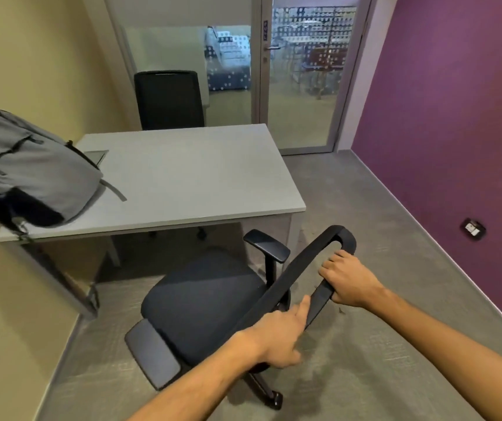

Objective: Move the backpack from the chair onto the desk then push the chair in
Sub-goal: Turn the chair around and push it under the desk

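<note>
The grey backpack lies on the left end of the grey desk, leaning against the yellow wall. A black office chair stands on the floor in front of the desk, turned at an angle, its seat bare. My right hand grips the top bar of the chair's backrest near its right corner. My left hand rests on the lower left part of the same backrest, index finger stretched along the frame.
A second black chair stands behind the desk. A glass door and glass partition close the far side. The purple wall with a socket runs along the right. Carpet lies open to the chair's right.
</note>
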A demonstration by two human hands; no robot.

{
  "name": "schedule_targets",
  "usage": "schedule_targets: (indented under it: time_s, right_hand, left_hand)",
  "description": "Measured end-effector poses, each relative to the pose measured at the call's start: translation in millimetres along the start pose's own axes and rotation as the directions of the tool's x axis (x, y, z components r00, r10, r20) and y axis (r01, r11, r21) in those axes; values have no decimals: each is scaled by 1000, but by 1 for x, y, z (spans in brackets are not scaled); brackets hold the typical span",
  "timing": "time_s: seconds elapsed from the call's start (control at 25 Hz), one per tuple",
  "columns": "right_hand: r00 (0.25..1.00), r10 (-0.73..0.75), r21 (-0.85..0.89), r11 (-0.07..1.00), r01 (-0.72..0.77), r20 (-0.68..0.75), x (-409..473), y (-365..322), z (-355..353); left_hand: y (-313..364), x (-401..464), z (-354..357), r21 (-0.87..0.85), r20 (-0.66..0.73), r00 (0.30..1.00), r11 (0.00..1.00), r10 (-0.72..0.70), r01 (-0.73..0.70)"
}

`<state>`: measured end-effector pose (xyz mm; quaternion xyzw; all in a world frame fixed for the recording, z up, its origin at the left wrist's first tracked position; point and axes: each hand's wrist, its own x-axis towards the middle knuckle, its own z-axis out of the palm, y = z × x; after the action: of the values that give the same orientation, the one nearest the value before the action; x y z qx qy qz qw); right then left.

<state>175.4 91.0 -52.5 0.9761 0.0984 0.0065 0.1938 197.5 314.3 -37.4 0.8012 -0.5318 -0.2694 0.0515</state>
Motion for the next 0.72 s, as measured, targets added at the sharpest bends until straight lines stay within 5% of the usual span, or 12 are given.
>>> schedule_targets:
  time_s: [0.28,0.4,0.56,0.72]
  right_hand:
    - [996,-86,47,995,86,1,77,-63,-30]
    - [982,-140,177,977,117,124,106,-76,-38]
    - [975,-116,334,941,47,189,139,-77,-50]
    - [985,-140,378,921,94,96,168,-98,-49]
  left_hand:
    - [-93,-64,-23,-112,21,988,981,-155,157]
    - [-126,-90,-19,13,-112,941,946,-320,324]
    - [-170,-106,-13,-5,-351,772,825,-530,564]
    - [-224,-116,-28,92,-393,778,821,-490,563]
